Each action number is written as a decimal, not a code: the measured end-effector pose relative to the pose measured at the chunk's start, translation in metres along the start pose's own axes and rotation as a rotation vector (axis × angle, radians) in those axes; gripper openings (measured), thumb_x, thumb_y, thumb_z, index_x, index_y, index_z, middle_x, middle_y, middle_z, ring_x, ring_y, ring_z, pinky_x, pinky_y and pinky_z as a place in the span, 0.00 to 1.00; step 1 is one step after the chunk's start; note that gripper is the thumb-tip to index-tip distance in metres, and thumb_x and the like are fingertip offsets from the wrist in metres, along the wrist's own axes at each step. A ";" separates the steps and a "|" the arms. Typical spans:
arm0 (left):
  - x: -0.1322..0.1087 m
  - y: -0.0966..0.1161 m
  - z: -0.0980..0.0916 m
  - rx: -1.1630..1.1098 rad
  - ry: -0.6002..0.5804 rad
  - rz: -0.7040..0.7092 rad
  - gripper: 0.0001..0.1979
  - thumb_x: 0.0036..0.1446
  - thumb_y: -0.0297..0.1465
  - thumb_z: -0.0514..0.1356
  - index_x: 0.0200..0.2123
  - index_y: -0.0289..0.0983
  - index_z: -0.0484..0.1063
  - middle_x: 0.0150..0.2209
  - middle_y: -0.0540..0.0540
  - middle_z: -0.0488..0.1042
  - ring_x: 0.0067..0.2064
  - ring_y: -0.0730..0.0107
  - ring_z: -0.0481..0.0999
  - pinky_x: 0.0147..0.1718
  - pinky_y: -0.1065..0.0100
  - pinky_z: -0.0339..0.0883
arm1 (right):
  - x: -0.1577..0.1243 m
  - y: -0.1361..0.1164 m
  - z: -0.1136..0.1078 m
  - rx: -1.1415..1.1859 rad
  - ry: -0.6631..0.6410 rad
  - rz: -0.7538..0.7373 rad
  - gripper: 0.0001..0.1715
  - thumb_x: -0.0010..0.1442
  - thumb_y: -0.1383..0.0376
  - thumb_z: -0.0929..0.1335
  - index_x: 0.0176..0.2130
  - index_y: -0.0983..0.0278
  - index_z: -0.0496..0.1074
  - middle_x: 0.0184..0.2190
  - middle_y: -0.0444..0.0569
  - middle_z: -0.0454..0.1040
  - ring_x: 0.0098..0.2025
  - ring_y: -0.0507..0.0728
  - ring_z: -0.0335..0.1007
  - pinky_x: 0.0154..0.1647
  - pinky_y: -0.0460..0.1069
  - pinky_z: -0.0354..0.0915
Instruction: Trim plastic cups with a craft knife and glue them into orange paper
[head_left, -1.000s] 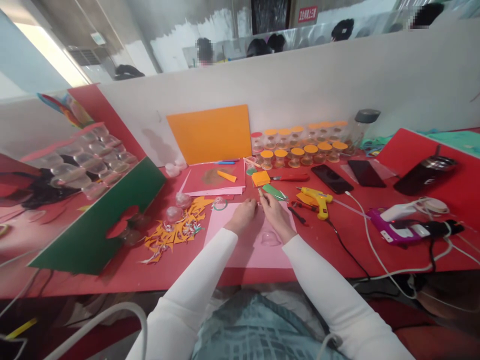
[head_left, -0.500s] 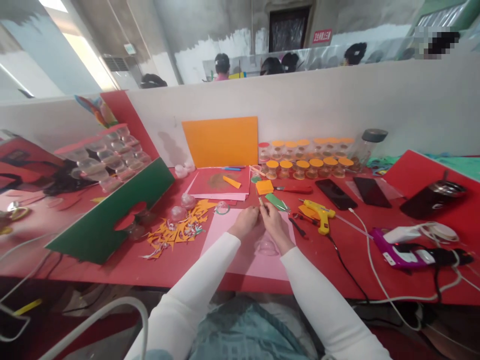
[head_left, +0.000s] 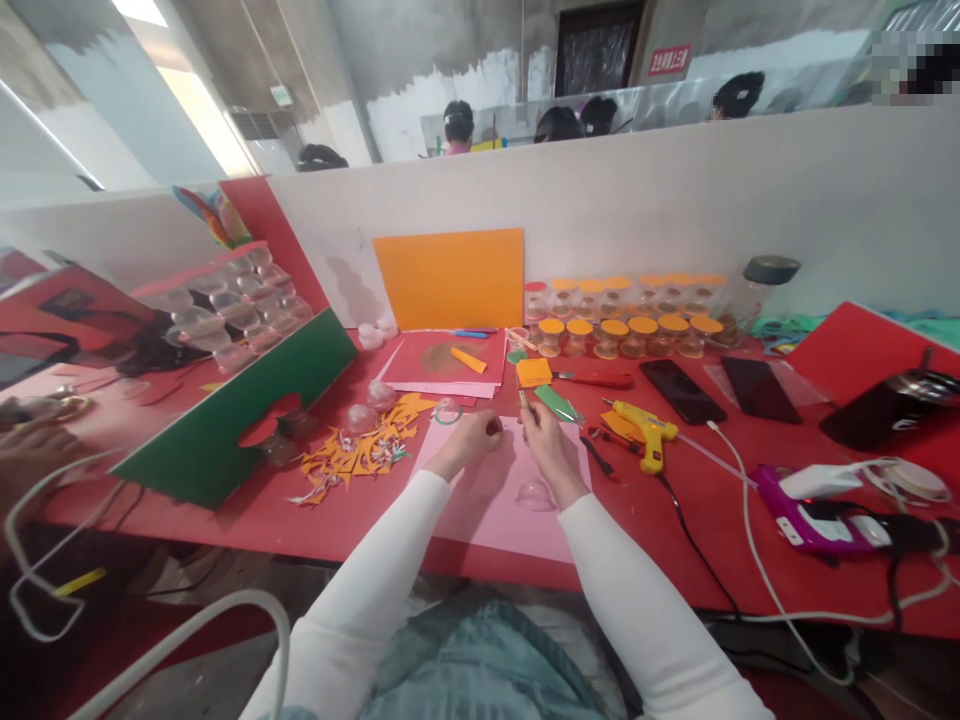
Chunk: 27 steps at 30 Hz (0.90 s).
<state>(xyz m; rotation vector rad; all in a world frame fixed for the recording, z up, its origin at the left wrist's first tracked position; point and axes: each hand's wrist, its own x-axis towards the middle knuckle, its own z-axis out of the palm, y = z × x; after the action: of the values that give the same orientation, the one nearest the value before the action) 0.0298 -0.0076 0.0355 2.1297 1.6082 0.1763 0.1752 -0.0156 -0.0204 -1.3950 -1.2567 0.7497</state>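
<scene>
My right hand [head_left: 546,442] is closed around a slim tool [head_left: 523,398], whose narrow end points away from me. Its kind is too small to tell. To its left, my left hand [head_left: 472,440] is curled with the fingertips drawn together; anything inside them is too small to see. Both hands are over a pink sheet [head_left: 495,535]. A clear plastic dome [head_left: 534,494] lies on the sheet below my right hand. Just beyond the right fingers are an orange paper piece [head_left: 534,373] and a green piece [head_left: 553,403].
A yellow glue gun [head_left: 646,432], a red-handled tool [head_left: 596,379] and two phones [head_left: 682,391] lie to the right. Orange paper scraps [head_left: 364,445] and clear domes [head_left: 362,418] are on the left, beside a green board [head_left: 225,425]. Orange-topped jars [head_left: 613,338] line the back.
My hands have come apart: the left has moved away to the left from the right, which still holds the slim tool. The view has shifted slightly.
</scene>
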 end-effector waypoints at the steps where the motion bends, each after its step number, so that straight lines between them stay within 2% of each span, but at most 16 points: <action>1: -0.006 -0.003 -0.005 0.019 0.018 -0.008 0.13 0.66 0.38 0.59 0.47 0.36 0.73 0.47 0.44 0.76 0.43 0.66 0.77 0.43 0.60 0.76 | 0.000 0.000 0.000 -0.004 -0.006 0.000 0.20 0.62 0.48 0.59 0.32 0.59 0.66 0.23 0.42 0.69 0.26 0.56 0.65 0.28 0.48 0.60; 2: -0.012 -0.008 -0.012 0.040 0.049 -0.022 0.11 0.66 0.37 0.60 0.44 0.35 0.74 0.44 0.45 0.77 0.42 0.66 0.77 0.42 0.61 0.75 | -0.001 0.000 -0.001 -0.010 -0.011 0.001 0.19 0.62 0.48 0.59 0.32 0.58 0.66 0.23 0.43 0.69 0.26 0.56 0.65 0.27 0.48 0.60; 4: -0.026 -0.024 -0.028 0.095 0.123 -0.070 0.04 0.64 0.28 0.59 0.37 0.35 0.75 0.37 0.47 0.77 0.38 0.69 0.75 0.40 0.66 0.71 | 0.000 0.000 -0.001 -0.024 -0.014 0.004 0.17 0.61 0.50 0.60 0.32 0.58 0.66 0.24 0.44 0.71 0.27 0.57 0.66 0.28 0.49 0.60; 7: -0.044 -0.053 -0.051 0.189 0.208 -0.188 0.08 0.59 0.20 0.57 0.31 0.34 0.74 0.32 0.45 0.76 0.36 0.68 0.74 0.36 0.68 0.67 | 0.003 0.000 -0.002 -0.046 0.001 -0.002 0.14 0.60 0.54 0.61 0.34 0.59 0.68 0.28 0.47 0.74 0.31 0.59 0.68 0.32 0.50 0.62; 9: -0.051 -0.066 -0.059 0.240 0.219 -0.256 0.06 0.61 0.22 0.58 0.32 0.34 0.74 0.33 0.45 0.76 0.36 0.68 0.74 0.35 0.67 0.68 | 0.006 0.000 -0.001 -0.058 0.011 -0.007 0.12 0.59 0.56 0.61 0.34 0.59 0.69 0.30 0.49 0.75 0.34 0.60 0.69 0.34 0.50 0.63; 11: -0.052 -0.069 -0.058 0.273 0.202 -0.282 0.05 0.64 0.31 0.61 0.39 0.34 0.74 0.38 0.46 0.76 0.38 0.68 0.76 0.38 0.64 0.72 | 0.008 0.000 0.000 -0.068 0.017 -0.009 0.11 0.59 0.57 0.62 0.34 0.59 0.69 0.31 0.50 0.75 0.36 0.60 0.69 0.35 0.51 0.63; 13: -0.045 -0.060 -0.050 0.288 0.187 -0.262 0.11 0.65 0.36 0.61 0.45 0.34 0.73 0.44 0.45 0.76 0.42 0.66 0.77 0.42 0.60 0.75 | 0.008 -0.001 -0.001 -0.080 0.021 -0.009 0.11 0.59 0.58 0.62 0.34 0.59 0.70 0.30 0.50 0.75 0.36 0.60 0.69 0.35 0.51 0.63; 16: -0.025 -0.033 -0.030 0.272 0.172 -0.158 0.13 0.65 0.36 0.60 0.49 0.36 0.72 0.49 0.43 0.75 0.47 0.64 0.77 0.46 0.57 0.75 | 0.004 -0.003 -0.004 -0.104 0.017 -0.010 0.11 0.59 0.58 0.62 0.34 0.59 0.70 0.29 0.49 0.74 0.34 0.60 0.69 0.35 0.51 0.62; 20: 0.002 0.003 -0.005 0.208 0.145 -0.007 0.07 0.63 0.28 0.62 0.44 0.35 0.75 0.47 0.40 0.76 0.46 0.63 0.78 0.48 0.63 0.72 | -0.003 -0.006 -0.010 -0.136 0.004 -0.014 0.14 0.61 0.54 0.61 0.35 0.59 0.71 0.29 0.48 0.73 0.31 0.60 0.68 0.34 0.51 0.61; 24: 0.017 0.014 0.009 0.173 0.115 0.041 0.06 0.65 0.27 0.58 0.41 0.32 0.75 0.45 0.38 0.76 0.42 0.65 0.79 0.45 0.63 0.72 | -0.003 -0.005 -0.008 -0.134 -0.008 -0.040 0.17 0.61 0.51 0.60 0.34 0.58 0.69 0.30 0.49 0.73 0.33 0.60 0.69 0.34 0.51 0.61; 27: 0.022 0.014 0.014 0.173 0.078 0.034 0.11 0.66 0.33 0.59 0.47 0.33 0.73 0.46 0.42 0.76 0.44 0.65 0.78 0.45 0.58 0.75 | 0.001 -0.002 -0.003 -0.121 -0.009 -0.056 0.16 0.60 0.51 0.60 0.33 0.58 0.67 0.30 0.50 0.74 0.34 0.61 0.69 0.34 0.51 0.62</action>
<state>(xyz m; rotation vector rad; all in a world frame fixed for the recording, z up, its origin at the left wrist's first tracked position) 0.0544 0.0065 0.0255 2.3079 1.6862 0.1362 0.1779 -0.0155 -0.0173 -1.4479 -1.3618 0.6516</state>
